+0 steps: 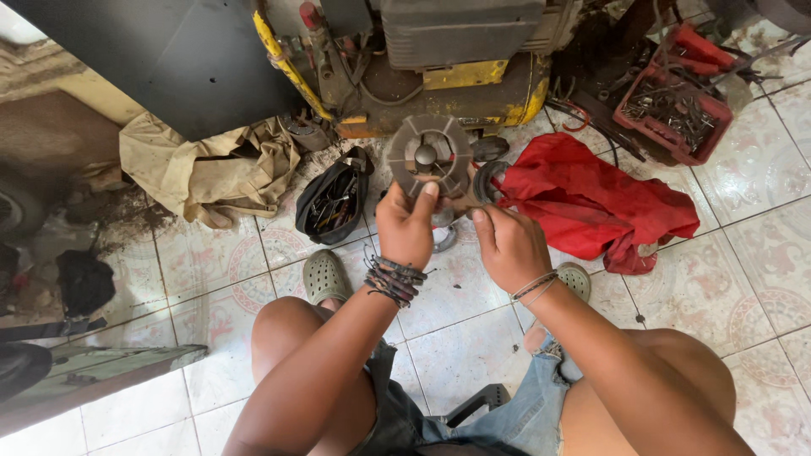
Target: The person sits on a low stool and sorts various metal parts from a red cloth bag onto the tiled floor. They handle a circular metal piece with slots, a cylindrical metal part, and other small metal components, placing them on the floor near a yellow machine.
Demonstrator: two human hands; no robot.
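Observation:
My left hand (pixel 407 225) grips a round grey metal part (pixel 429 154) with ribs and a centre hub, held up in front of me with the thumb on its lower edge. My right hand (pixel 507 245) is closed beside it, fingers curled against the part's lower right side, where a dark ring-shaped piece (pixel 487 181) shows; whether that hand holds the ring or the part I cannot tell. Both wrists wear cord bracelets. My knees and green clogs (pixel 323 275) are below.
A yellow machine (pixel 473 80) stands ahead with a dark panel (pixel 169 59) leaning left of it. On the tiled floor lie a red cloth (pixel 591 203), a beige rag (pixel 203 169), an open black tool pouch (pixel 334 198) and a red tray of bolts (pixel 676 105).

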